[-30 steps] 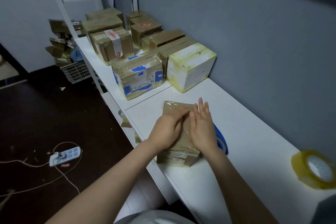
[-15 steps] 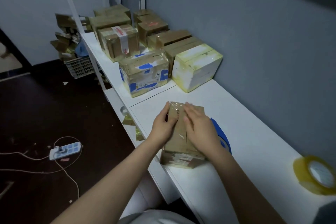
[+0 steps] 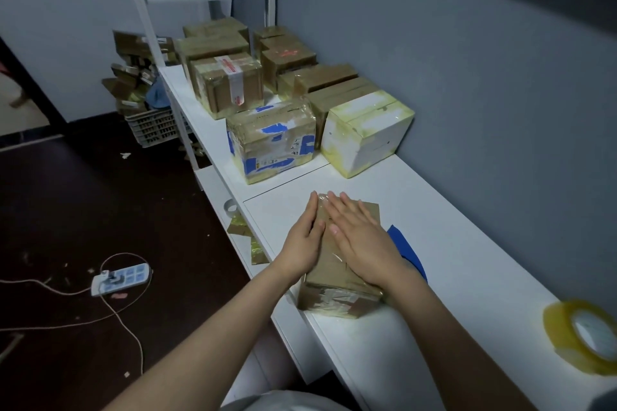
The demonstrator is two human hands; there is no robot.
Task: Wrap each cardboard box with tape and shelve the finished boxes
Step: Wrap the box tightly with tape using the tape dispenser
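Left hand and right hand lie flat, fingers straight, on the cardboard box at the desk's front edge, gripping nothing.
Palms hide most of the box top. A blue item behind the right wrist is half covered, so its kind is unclear. Tape roll at the near right end is cut off by the frame. White desk runs along a grey wall. Taped boxes crowd the far left end. Dark floor holds a power strip. Labels and red print on the boxes are too small to read.
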